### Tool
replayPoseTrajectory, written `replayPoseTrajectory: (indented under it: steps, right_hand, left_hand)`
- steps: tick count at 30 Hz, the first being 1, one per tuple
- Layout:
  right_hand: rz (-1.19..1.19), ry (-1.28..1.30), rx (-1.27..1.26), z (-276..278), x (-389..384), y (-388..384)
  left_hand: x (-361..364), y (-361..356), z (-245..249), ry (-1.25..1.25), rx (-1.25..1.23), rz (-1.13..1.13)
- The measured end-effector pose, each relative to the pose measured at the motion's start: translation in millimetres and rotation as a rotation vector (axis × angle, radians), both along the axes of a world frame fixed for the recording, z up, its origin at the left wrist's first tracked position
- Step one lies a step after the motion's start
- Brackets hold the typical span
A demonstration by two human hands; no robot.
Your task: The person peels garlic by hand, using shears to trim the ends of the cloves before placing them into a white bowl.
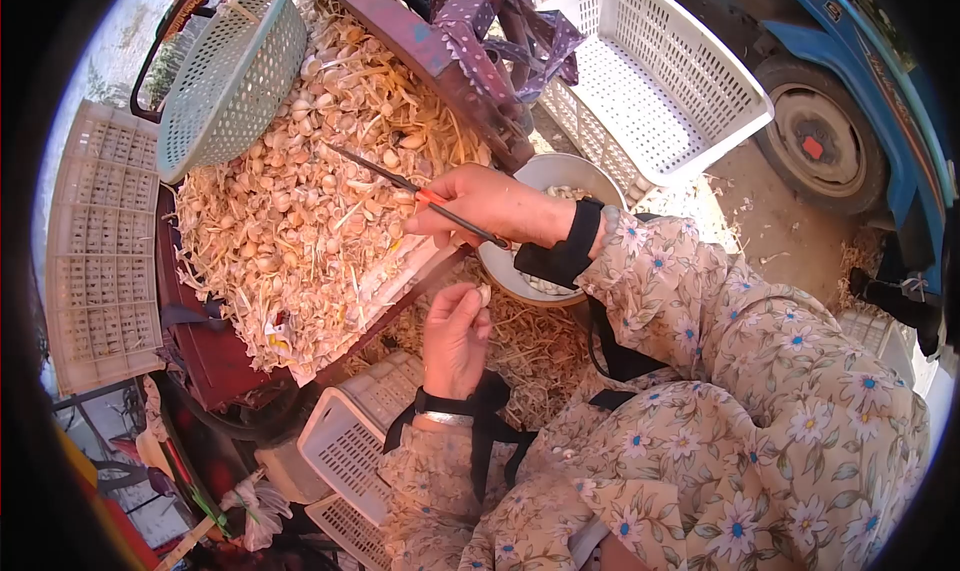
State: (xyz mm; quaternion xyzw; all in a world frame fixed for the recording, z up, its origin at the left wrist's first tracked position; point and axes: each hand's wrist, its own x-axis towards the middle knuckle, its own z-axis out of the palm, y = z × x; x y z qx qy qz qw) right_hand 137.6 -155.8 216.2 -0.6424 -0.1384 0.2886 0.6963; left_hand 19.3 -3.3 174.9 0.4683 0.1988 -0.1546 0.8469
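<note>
In the head view, my right hand is closed around a long, thin dark tool with an orange-red part near the grip. Its narrow end reaches over a heap of garlic cloves mixed with dry skins and stalks. Lower down, my left hand pinches a small pale garlic clove between thumb and fingers. Partly hidden behind my right wrist is a round metal bowl with pale cloves inside.
A green plastic basket leans on the heap's far left. One white crate stands behind the bowl; another crate sits lower left. Dry skins cover the ground beneath my hands. A blue vehicle's wheel is at right.
</note>
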Motion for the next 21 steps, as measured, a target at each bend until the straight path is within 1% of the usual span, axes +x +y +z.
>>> replayPoseTrajectory:
  steps: [1,2,5,6,7,8,9,10,11,13,15,16,19,20,21]
  right_hand:
    - [-0.009,0.014,0.014,-2,1,2]
    - [-0.019,0.022,0.026,-6,2,6]
    - [-0.032,-0.010,0.077,-10,2,11]
    - [-0.033,-0.011,0.087,-11,1,10]
    - [-0.033,-0.008,0.100,-12,0,12]
    - [-0.036,0.004,0.093,-10,-2,13]
    - [-0.042,0.012,0.086,-5,-4,14]
    - [-0.049,0.023,0.078,-3,-5,15]
    - [-0.050,-0.037,0.034,-8,-5,19]
    - [-0.050,-0.161,-0.056,-23,-2,31]
    - [-0.009,-0.166,-0.044,-24,-2,35]
    - [-0.011,-0.182,-0.038,-25,-3,38]
    - [0.000,-0.180,-0.047,-25,-3,38]
    - [-0.001,-0.173,-0.037,-26,-4,39]
    - [-0.001,-0.167,-0.026,-26,-4,39]
  left_hand:
    - [5,-10,-6,0.067,0.051,-0.091]
    - [7,-19,-8,0.049,0.164,-0.228]
    - [14,-22,10,-0.014,0.356,-0.176]
    - [19,-10,20,-0.117,0.437,-0.183]
    - [27,10,31,-0.157,0.524,-0.190]
    - [36,34,42,-0.240,0.629,-0.114]
    - [48,59,52,-0.324,0.861,-0.014]
    - [62,89,64,-0.343,1.165,0.039]
    - [81,132,63,-0.450,1.452,0.113]
    - [107,202,76,-0.342,2.113,0.001]
    - [121,247,73,-0.094,2.207,-0.146]
    - [124,249,76,0.031,2.245,-0.219]
    - [126,246,76,0.039,2.227,-0.247]
    - [130,244,74,0.097,2.261,-0.277]
    - [131,243,74,0.116,2.205,-0.278]
